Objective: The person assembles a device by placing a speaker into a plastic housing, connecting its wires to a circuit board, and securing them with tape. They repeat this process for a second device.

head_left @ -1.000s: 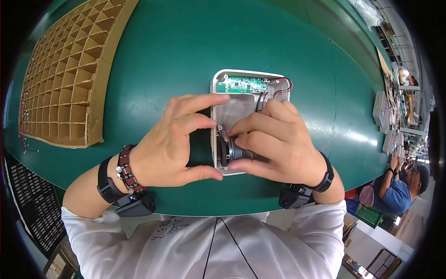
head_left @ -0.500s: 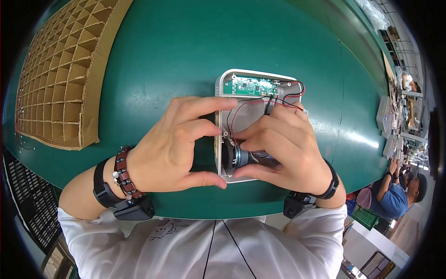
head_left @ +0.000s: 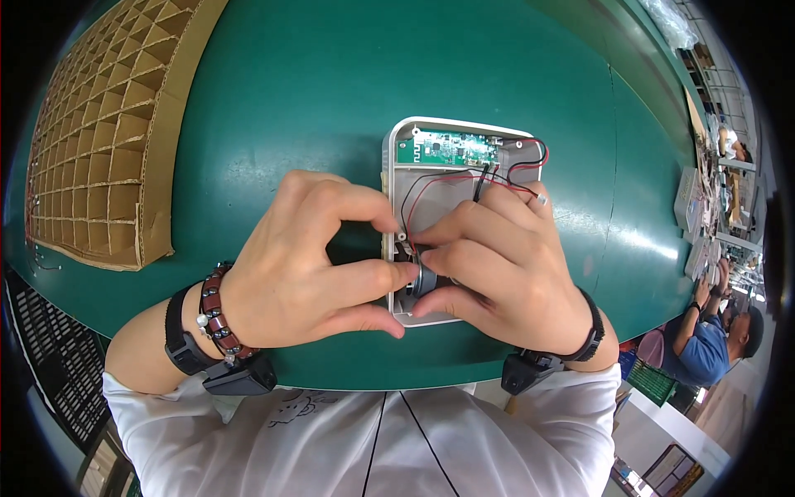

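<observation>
A light grey plastic case (head_left: 387, 186) lies open on the green table. Inside, a green circuit board (head_left: 451, 149) sits along its far end, and thin red and black wires (head_left: 431, 176) loop across the case. A round dark speaker (head_left: 425, 280) stands on its edge in the near part, partly hidden by fingers. My right hand (head_left: 501, 257) reaches into the case, its thumb and fingers closed on the speaker. With thumb and a finger, my left hand (head_left: 319, 261) holds the case's left side. Another left finger bends over the wall and touches the speaker's rim.
A cardboard box with a grid of dividers (head_left: 157, 174) stands at the far left. A white connector (head_left: 542, 199) on wires hangs by the case's right wall. Black crates (head_left: 54, 348) are at lower left. At the far right, a person in blue (head_left: 700, 356) works beside parts.
One finger of my left hand has moved over the case wall onto the speaker's rim. The right hand stays on the speaker, which has shifted slightly. The case has moved very little.
</observation>
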The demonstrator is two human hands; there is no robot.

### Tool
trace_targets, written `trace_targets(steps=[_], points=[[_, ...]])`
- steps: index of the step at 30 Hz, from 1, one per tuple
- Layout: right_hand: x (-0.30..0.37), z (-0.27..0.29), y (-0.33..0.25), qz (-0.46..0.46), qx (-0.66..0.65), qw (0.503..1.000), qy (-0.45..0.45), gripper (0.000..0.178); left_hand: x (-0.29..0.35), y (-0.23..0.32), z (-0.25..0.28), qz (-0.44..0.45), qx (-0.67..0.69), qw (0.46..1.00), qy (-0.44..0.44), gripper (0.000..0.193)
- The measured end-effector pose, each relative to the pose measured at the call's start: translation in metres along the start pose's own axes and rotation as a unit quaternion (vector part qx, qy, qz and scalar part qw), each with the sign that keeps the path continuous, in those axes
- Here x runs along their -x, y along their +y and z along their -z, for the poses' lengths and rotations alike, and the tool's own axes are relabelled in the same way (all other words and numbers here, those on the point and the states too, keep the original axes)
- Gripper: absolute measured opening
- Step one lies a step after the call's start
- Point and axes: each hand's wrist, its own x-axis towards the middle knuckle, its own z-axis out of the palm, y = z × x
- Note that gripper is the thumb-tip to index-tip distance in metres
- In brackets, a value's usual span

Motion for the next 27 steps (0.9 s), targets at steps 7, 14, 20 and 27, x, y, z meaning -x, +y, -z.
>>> trace_targets(steps=[7, 14, 20, 27], points=[[-0.001, 0.001, -0.001, -0.012, 0.006, 1.000, -0.017, 0.038, 0.000, 0.002, -0.001, 0.024, 0.020, 0.999, 0.012, 0.042], [0.000, -0.003, 0.002, -0.002, -0.007, 1.000, 0.004, 0.038, 0.000, -0.001, 0.000, -0.005, 0.011, 1.000, -0.001, 0.046], [0.001, -0.004, -0.001, -0.010, -0.004, 1.000, 0.006, 0.037, 0.006, 0.006, -0.001, -0.036, -0.036, 0.998, -0.037, 0.040], [-0.002, -0.006, 0.002, -0.001, 0.001, 1.000, 0.021, 0.035, 0.006, 0.011, 0.008, 0.028, -0.073, 0.994, -0.074, 0.036]])
